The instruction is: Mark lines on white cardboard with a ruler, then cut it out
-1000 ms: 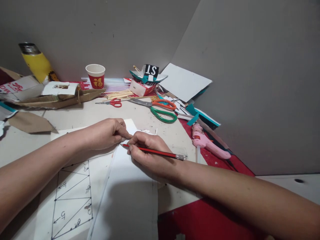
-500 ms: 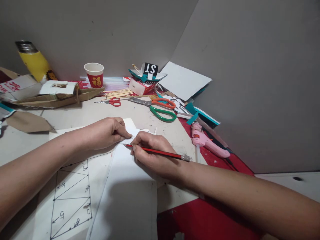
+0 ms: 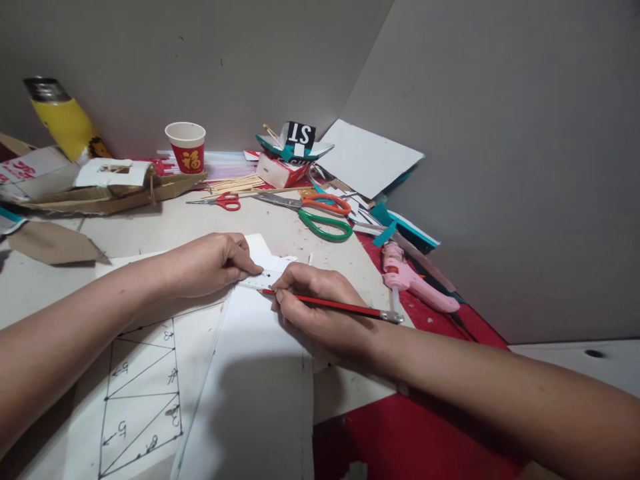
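Observation:
With bent fingers, my left hand presses a clear ruler flat across the upper part of a white sheet. My right hand is closed in a writing grip on a red pencil with a black stripe and a metal end. The pencil's tip rests at the ruler's near edge. Part of the ruler is hidden under my fingers on both sides. Under the white sheet, to the left, lies a paper drawing with black lines and marked lengths.
Small red scissors and large scissors with orange and green handles lie beyond my hands. A pink glue gun is at right. Behind stand a paper cup, a cardboard boat and a yellow bottle.
My right hand has slid slightly right with the pencil, its tip moving along the ruler's edge, and more of the ruler shows. My left hand stays on the ruler.

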`<state>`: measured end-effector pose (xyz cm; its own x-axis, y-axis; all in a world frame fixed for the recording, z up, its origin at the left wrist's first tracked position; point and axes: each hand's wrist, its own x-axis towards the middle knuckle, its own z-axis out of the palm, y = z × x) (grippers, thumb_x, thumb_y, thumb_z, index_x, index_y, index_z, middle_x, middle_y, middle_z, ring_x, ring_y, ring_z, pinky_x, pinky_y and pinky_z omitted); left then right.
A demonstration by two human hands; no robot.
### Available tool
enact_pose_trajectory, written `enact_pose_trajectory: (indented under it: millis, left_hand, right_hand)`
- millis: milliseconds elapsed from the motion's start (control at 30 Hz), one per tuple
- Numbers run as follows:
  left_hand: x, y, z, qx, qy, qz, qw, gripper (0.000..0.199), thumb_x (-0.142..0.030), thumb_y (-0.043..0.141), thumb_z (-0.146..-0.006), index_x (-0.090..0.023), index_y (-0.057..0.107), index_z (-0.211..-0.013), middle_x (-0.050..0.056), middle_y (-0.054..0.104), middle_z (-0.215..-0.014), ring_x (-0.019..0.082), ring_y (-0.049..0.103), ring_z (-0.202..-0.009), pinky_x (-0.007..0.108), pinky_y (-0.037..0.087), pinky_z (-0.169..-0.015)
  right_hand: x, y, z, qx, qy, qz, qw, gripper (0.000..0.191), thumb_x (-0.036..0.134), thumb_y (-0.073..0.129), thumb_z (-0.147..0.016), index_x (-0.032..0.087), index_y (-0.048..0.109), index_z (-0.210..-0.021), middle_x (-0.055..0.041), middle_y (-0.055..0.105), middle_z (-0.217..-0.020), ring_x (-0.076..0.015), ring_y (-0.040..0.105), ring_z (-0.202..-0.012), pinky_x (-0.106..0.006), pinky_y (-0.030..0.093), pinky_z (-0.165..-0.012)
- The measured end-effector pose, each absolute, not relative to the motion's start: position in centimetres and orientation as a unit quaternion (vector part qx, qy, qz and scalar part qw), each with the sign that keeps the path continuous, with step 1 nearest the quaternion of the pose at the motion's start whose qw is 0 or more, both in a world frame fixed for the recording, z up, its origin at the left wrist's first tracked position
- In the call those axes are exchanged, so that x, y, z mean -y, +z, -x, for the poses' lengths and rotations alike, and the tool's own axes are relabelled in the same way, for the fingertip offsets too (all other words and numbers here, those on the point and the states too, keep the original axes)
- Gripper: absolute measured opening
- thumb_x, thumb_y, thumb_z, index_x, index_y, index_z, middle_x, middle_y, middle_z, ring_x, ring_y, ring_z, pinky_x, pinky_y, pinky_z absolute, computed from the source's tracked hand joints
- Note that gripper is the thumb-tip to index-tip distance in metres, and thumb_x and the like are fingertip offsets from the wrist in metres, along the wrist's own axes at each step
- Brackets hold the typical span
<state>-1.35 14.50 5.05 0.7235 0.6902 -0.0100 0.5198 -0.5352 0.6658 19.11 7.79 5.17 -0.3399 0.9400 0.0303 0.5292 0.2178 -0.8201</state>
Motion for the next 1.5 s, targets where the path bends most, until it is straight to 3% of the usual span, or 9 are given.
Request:
enact_pose_trajectory:
  millis: [1500]
  left_hand:
    - [-14.6, 5.1, 1.3, -0.357, 0.115, -0.872, 0.314, 0.025, -0.021, 0.054, -0.088, -0.021, 0.078, -0.089, 0.003, 0.063, -0.084, 0.013, 0.055, -0.071, 0.025, 0.044, -0.07]
  right_hand:
    - [-6.8, 5.5, -22.6, 0.672, 0.414, 0.553, 0.268, 0.011, 0.016, 0.054, -0.079, 0.02, 0.06, -0.071, 0.0008, 0.06, -0.056, -0.0107, 0.05, -0.047, -0.022, 0.035, -0.042]
